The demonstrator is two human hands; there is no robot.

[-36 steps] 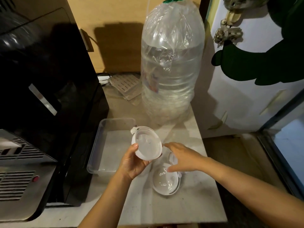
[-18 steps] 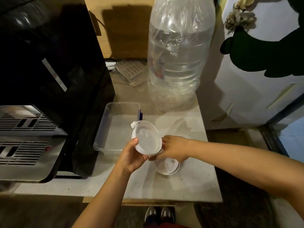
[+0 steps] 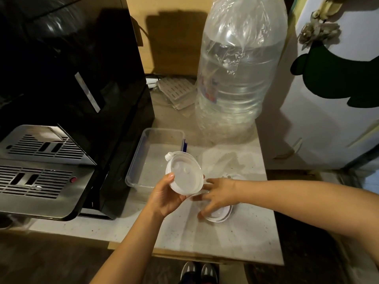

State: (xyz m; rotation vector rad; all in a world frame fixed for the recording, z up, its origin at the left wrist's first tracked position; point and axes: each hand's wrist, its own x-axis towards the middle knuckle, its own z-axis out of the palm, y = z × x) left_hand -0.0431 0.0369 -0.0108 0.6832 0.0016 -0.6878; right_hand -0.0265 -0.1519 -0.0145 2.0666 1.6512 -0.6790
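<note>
Above the table (image 3: 225,242), our left hand (image 3: 164,195) grips the lid (image 3: 184,176) beside the tray (image 3: 155,156); our right hand (image 3: 217,193) has left it, fingers spread on the other lid (image 3: 220,216) below, probably to lift that.

The left hand (image 3: 164,195) and right hand (image 3: 219,193) were left bare to the forearms; grey sneakers (image 3: 198,272) were worn.

Translucent plastic lid (image 3: 185,174); speckled matt countertop (image 3: 221,236)
</note>
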